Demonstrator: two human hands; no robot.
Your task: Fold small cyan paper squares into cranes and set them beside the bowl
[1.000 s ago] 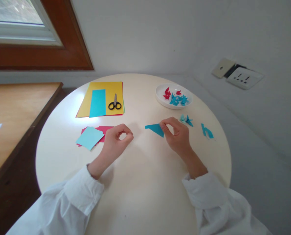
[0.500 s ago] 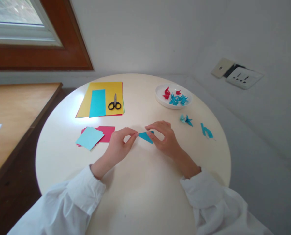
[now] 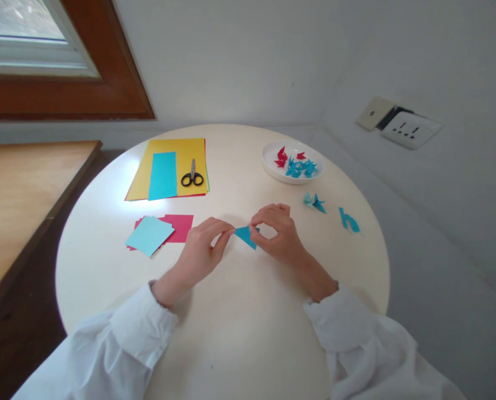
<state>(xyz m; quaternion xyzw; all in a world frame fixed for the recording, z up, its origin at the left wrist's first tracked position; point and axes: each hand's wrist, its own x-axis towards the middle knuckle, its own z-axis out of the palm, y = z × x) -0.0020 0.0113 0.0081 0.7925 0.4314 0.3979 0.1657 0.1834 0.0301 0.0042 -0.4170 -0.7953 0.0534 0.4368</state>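
A small folded piece of blue paper [image 3: 244, 236], triangular in outline, is held just above the white table between my two hands. My left hand [image 3: 204, 247] pinches its left tip between thumb and forefinger. On the other side, my right hand [image 3: 279, 233] closes thumb and forefinger on the paper's upper right part, hiding some of it. To the left lie square paper sheets, a light blue one [image 3: 150, 236] on top of red ones [image 3: 181, 228]. Folded blue paper pieces [image 3: 314, 202] rest beyond my right hand.
Scissors [image 3: 192, 175] and a blue paper strip [image 3: 163, 175] lie on yellow paper sheets [image 3: 191, 147] at the back left. A white dish [image 3: 268, 171] of red and blue folded pieces stands at the back right. Blue scraps [image 3: 349, 221] lie near the right edge.
My right thumb and forefinger have come together on the blue paper, where they were apart before. The paper has tilted slightly downward. The whole view has shifted a little.
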